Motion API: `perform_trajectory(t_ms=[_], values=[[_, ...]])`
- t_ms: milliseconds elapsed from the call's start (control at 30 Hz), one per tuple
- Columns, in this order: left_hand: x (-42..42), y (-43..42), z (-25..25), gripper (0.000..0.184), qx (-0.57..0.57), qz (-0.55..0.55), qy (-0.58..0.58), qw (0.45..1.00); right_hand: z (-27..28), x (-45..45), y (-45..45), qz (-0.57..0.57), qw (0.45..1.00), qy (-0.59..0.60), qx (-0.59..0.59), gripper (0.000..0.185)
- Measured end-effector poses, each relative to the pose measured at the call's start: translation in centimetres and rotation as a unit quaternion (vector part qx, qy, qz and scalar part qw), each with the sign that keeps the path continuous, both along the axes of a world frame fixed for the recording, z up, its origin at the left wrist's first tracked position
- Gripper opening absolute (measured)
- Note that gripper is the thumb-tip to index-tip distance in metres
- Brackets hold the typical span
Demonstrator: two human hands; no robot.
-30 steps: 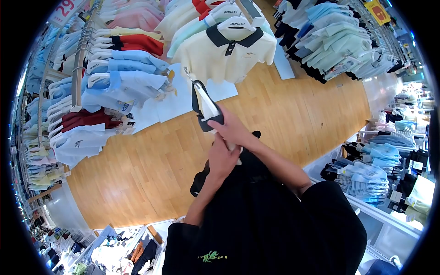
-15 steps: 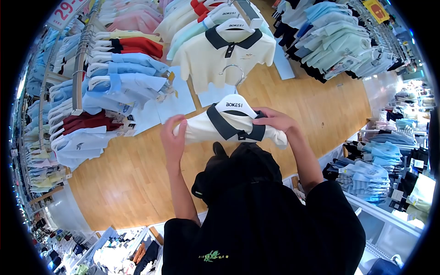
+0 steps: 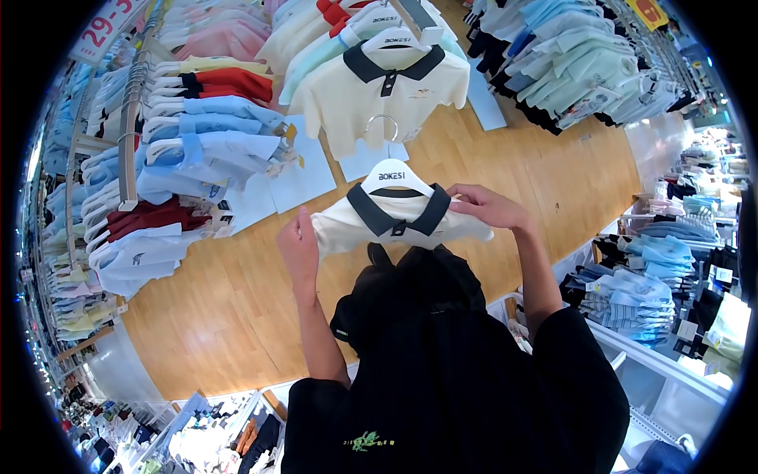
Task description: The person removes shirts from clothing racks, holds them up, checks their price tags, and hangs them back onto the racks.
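A cream polo shirt with a dark green collar hangs in front of my body on a white BOKESI hanger. The hanger's metal hook points up and away from me, and the collar lies spread around its neck. My left hand is closed on the sleeve edge at the left. At the opposite shoulder, close to the collar, my right hand pinches the fabric between thumb and fingers. The shirt's lower part is foreshortened and mostly out of sight.
A similar cream polo hangs at the end of a rack arm ahead. Racks of blue shirts stand left, pale green shirts far right. Folded clothes fill a shelf on the right. Wooden floor lies below.
The collar has opened out flatter and evenly around the hanger. My right hand has shifted slightly outward from the collar, and the hanger has moved a little left. My left fingers have closed more.
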State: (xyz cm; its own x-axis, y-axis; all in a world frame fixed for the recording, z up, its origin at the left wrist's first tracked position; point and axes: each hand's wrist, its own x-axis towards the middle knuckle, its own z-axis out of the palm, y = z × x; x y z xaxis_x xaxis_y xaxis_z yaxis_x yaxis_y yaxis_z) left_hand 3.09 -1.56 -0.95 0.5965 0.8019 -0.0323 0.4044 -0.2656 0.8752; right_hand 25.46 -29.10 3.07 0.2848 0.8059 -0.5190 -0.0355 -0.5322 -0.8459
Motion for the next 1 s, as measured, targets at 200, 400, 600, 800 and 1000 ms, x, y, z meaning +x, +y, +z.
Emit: perform_trajectory(t_ms=[200, 400, 600, 800, 1000], values=[[0.1, 0.0, 0.3, 0.044, 0.021, 0.015, 0.010, 1.000, -0.6, -2.2, 1.3, -0.103, 0.969, -0.218, 0.051, 0.032], [0.2, 0.1, 0.8, 0.045, 0.037, 0.019, 0.024, 0.999, -0.6, -2.7, 1.8, -0.132, 0.943, -0.303, 0.023, 0.039], [0.1, -0.1, 1.1, 0.045, 0.049, 0.014, 0.021, 0.999, -0.8, -2.6, 1.6, -0.127, 0.945, -0.302, 0.020, 0.039], [-0.7, 0.6, 0.6, 0.042, 0.013, -0.001, -0.012, 1.000, -0.2, -2.5, 1.4, -0.101, 0.951, -0.288, 0.048, 0.036], [-1.0, 0.6, 1.7, 0.028, -0.043, -0.060, -0.101, 0.992, 0.3, -2.8, 1.0, -0.113, 0.956, -0.254, 0.093, 0.028]])
